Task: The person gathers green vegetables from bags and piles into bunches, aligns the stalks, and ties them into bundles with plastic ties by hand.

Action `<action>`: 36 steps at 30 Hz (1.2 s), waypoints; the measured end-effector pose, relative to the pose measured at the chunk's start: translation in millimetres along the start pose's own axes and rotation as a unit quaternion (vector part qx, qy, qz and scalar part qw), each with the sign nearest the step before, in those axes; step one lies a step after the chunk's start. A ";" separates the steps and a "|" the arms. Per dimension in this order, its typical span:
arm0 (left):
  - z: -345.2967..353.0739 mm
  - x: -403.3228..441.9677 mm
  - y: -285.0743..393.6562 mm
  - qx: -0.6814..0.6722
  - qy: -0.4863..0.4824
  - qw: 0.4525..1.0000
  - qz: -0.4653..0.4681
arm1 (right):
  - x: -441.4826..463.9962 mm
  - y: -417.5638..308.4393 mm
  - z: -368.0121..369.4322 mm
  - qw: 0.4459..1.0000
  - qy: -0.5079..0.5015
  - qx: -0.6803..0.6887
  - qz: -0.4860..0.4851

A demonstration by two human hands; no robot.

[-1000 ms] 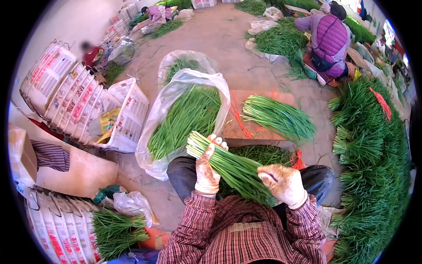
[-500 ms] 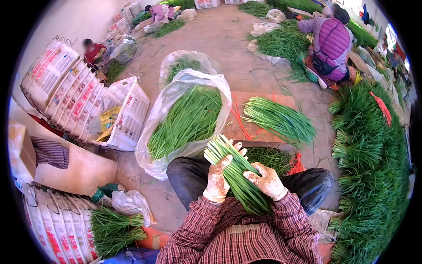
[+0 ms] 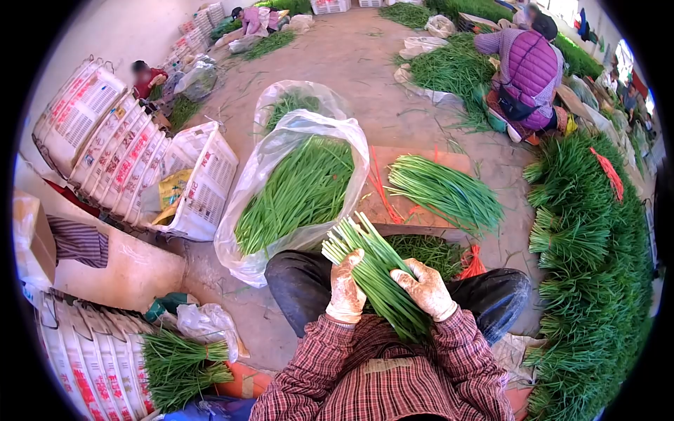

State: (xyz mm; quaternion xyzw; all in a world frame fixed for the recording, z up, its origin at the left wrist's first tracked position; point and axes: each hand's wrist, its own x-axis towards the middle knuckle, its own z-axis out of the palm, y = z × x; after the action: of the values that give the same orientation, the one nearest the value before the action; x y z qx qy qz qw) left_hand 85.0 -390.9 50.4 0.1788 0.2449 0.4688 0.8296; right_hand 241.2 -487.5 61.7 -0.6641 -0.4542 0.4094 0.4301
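Both my gloved hands are wrapped round one bunch of garlic chives [image 3: 385, 281] above my lap, its pale cut ends pointing up and left. My left hand [image 3: 346, 288] grips it near the pale ends, with the fingers hidden behind the stalks. Lower down on the other side, my right hand [image 3: 425, 286] holds the green part, thumb lying across the front. Beyond my hands, a second heap of chives [image 3: 445, 193] rests on a low board [image 3: 393, 158]. Loose chives [image 3: 298, 193] fill a clear plastic bag [image 3: 239, 203] at the left.
Stacked white crates [image 3: 116, 154] stand at left, more crates [image 3: 91, 358] at lower left beside tied chives [image 3: 182, 368]. A long pile of bunches [image 3: 590, 281] lines the right. Red ties [image 3: 473, 261] hang by my knee. A co-worker in a purple vest [image 3: 528, 74] crouches at upper right.
My left fingers, earlier spread behind the pale ends, have dropped out of sight behind the bunch. A few stalks now stick up further at the top. The right hand has barely shifted.
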 end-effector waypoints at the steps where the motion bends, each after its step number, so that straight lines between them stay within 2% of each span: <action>1: -0.5 -0.1 0.2 0.003 -0.012 1.000 0.001 | 0.6 1.0 0.2 1.000 -0.006 -0.002 -0.004; 6: -2.1 1.7 -4.6 -0.009 0.000 1.000 0.000 | 1.8 -5.2 2.9 1.000 -0.003 -0.017 0.024; 8: -3.1 3.0 -7.9 0.038 -0.011 0.999 0.037 | 0.8 -8.3 2.9 0.999 -0.019 -0.001 0.041; 12: -9.9 6.1 -5.8 0.091 -0.009 0.996 0.013 | -0.7 -3.4 5.6 0.999 -0.023 -0.018 0.045; 13: -9.2 5.4 -4.7 0.091 -0.008 0.996 0.014 | -0.4 0.5 6.1 0.999 -0.027 -0.019 0.030; 15: -6.6 3.2 -2.4 0.008 -0.071 0.997 -0.014 | -1.2 1.2 6.8 0.999 -0.031 -0.020 0.015; 18: -3.2 2.1 1.3 0.010 -0.102 0.994 -0.025 | -2.5 0.0 8.1 1.000 -0.020 0.003 -0.003; 21: -0.9 0.7 7.0 0.030 -0.109 0.993 -0.042 | -2.9 5.7 8.8 0.994 -0.034 0.083 0.067; 27: -7.5 2.7 17.3 0.088 -0.145 0.984 -0.058 | -4.7 7.5 8.6 0.988 -0.067 0.114 0.085; 30: -5.0 0.8 16.7 0.131 -0.119 0.983 -0.053 | -5.0 7.6 9.4 0.989 -0.078 0.096 0.079; 36: -10.2 1.2 15.5 0.148 -0.140 0.978 -0.043 | -7.4 8.4 13.7 0.984 -0.063 0.136 0.092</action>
State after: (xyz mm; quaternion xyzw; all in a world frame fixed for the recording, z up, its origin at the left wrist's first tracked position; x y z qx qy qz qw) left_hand 68.9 -381.5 49.9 0.3528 0.2001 0.3619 0.8393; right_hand 228.7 -493.6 50.9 -0.6113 -0.3577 0.5462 0.4473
